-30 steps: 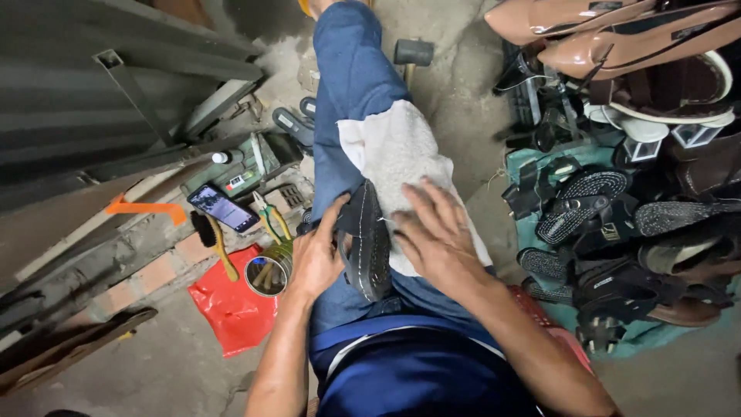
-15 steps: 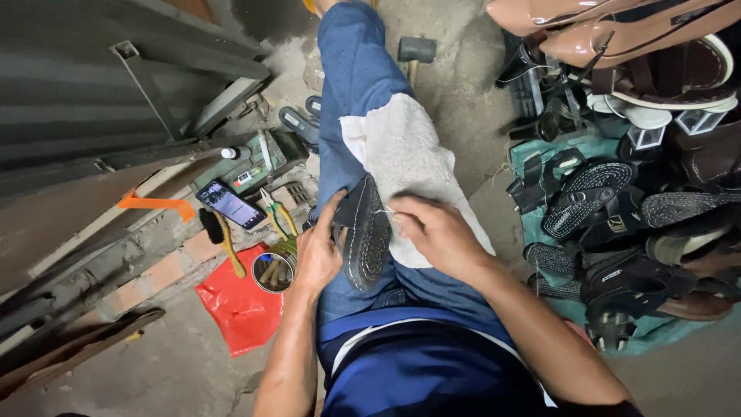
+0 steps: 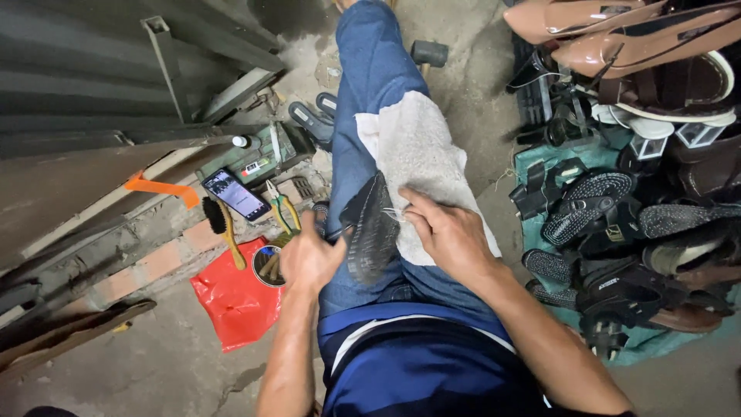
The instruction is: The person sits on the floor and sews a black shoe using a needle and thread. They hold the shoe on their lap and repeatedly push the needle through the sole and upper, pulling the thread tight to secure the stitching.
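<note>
A black shoe [image 3: 372, 228] lies sole-up across my lap on blue jeans, its ribbed sole facing me. My left hand [image 3: 310, 259] is closed at the shoe's left edge and grips a thin dark tool. My right hand [image 3: 444, 232] rests on the shoe's right side and pinches a thin thread or needle at the sole's edge. A white towel [image 3: 413, 158] covers my thigh under the shoe.
On the left floor lie a phone [image 3: 235, 194], a brush [image 3: 220, 225], pliers [image 3: 279, 207], a round tin [image 3: 270, 262] and a red plastic bag [image 3: 235, 297]. A hammer [image 3: 428, 54] lies ahead. Several sandals and shoes [image 3: 610, 201] are piled on a green cloth on the right.
My left hand has closed into a fist at the shoe's left edge. My right hand has drawn together at the shoe's right edge. The view has shifted slightly.
</note>
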